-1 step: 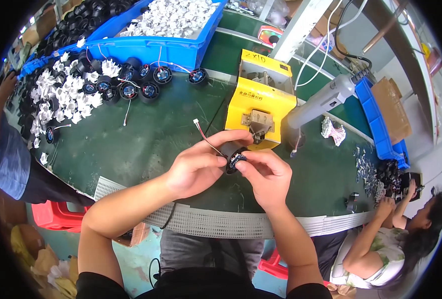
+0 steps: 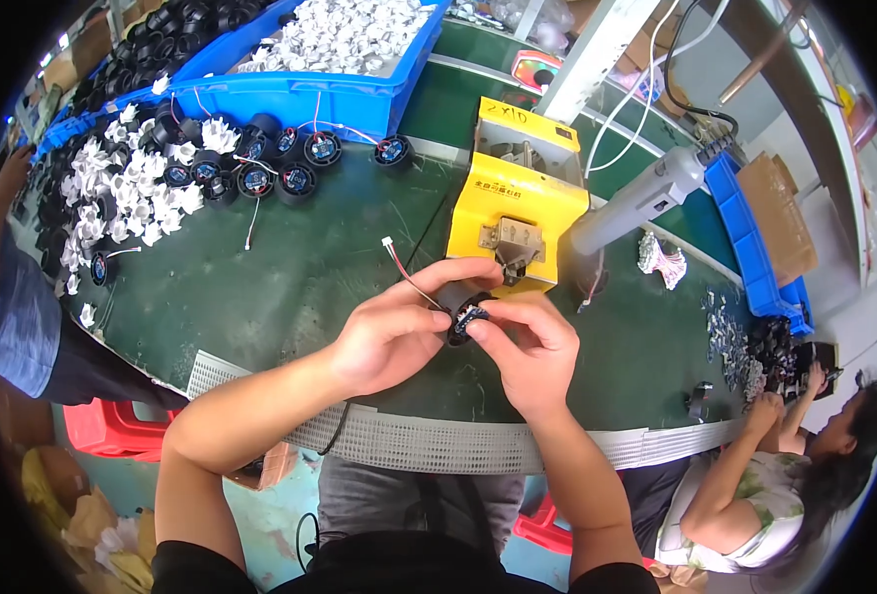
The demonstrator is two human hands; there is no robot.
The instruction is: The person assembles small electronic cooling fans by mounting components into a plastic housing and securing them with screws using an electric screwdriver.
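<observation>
My left hand and my right hand meet over the green table, just in front of a yellow press machine. Between the fingertips of both hands sits a small black round fan. A thin red and black wire runs up and left from the fan to a white plug that hangs free over the table. My left thumb and fingers wrap the fan's body. My right fingertips pinch its near face.
A blue bin of white impellers stands at the back, with a row of black fans and loose white impellers at the left. A grey power screwdriver hangs right of the machine. One person sits lower right, another at the left edge.
</observation>
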